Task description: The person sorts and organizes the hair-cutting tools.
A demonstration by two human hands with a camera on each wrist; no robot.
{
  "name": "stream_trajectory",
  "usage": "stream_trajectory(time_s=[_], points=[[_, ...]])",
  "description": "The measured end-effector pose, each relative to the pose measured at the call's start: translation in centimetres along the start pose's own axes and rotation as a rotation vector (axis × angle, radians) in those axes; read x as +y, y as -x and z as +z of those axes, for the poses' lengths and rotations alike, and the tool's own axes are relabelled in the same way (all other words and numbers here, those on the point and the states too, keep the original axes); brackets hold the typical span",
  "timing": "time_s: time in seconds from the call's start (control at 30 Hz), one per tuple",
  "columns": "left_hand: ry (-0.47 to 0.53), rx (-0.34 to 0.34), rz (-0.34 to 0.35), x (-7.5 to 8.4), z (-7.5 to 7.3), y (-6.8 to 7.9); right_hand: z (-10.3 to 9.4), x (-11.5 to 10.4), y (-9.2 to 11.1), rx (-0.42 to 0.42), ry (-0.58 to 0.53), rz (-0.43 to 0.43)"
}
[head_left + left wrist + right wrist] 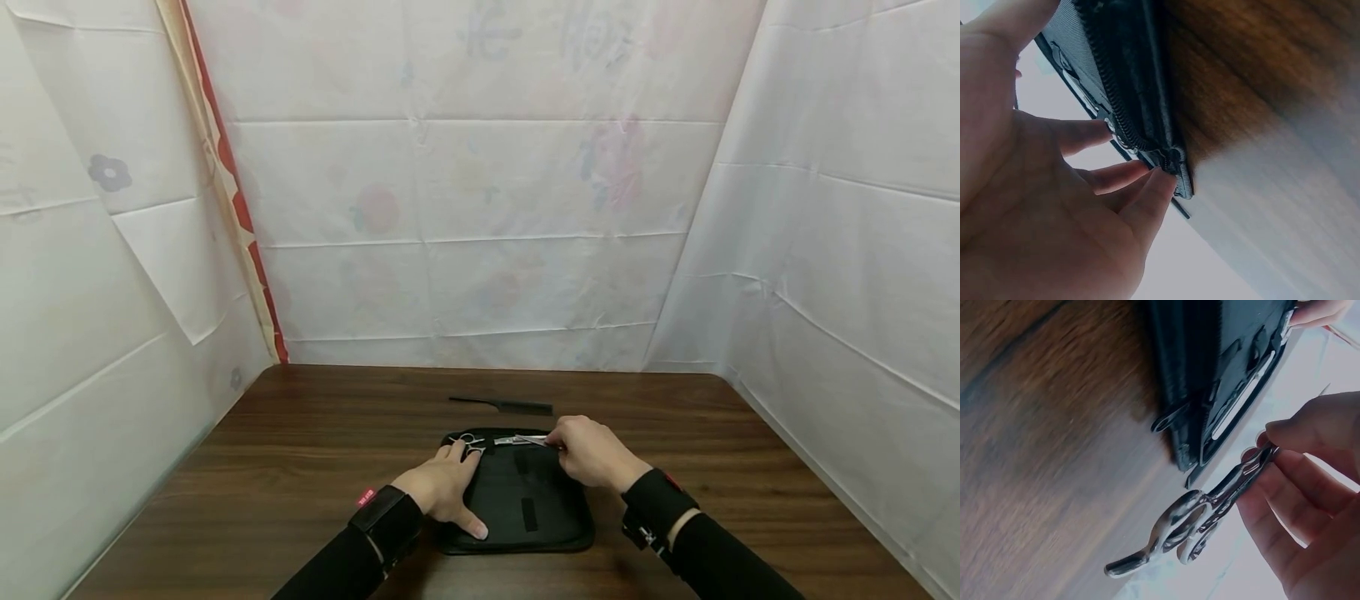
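A black zip case lies on the table with its inside facing up. In my right hand is a pair of silver scissors, pinched near the pivot between thumb and fingers, finger rings sticking out past the hand. Over the case's upper right corner the blades point left. My left hand rests spread on the case's left side, thumb near the bottom and fingertips at the top left. Beside those fingertips sit the finger rings of a second pair of scissors, its silver blade lying along the case's top edge.
Behind the case lies a black comb with a thin tail pointing left. Black straps show on the case's inside. The brown wooden table is enclosed by white sheets at the back and both sides.
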State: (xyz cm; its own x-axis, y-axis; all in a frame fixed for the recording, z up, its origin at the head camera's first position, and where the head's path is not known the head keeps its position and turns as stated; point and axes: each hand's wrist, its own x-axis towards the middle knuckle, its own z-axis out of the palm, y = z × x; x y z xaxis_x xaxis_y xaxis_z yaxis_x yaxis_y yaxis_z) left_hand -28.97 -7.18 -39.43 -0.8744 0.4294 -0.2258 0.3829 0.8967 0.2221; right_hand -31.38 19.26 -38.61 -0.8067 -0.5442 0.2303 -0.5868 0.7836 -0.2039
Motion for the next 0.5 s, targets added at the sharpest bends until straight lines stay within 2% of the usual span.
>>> stream_trajectory(time_s=[0.17, 0.5], points=[[-0.001, -0.011, -0.003, -0.09, 0.04, -0.03, 0.07, 0.31, 0.05, -0.028, 0.053, -0.017], [-0.007, 0.014, 0.011, 0.09, -0.04, 0.03, -0.2, 0.23, 0.19, -0.105, 0.129, -0.027]])
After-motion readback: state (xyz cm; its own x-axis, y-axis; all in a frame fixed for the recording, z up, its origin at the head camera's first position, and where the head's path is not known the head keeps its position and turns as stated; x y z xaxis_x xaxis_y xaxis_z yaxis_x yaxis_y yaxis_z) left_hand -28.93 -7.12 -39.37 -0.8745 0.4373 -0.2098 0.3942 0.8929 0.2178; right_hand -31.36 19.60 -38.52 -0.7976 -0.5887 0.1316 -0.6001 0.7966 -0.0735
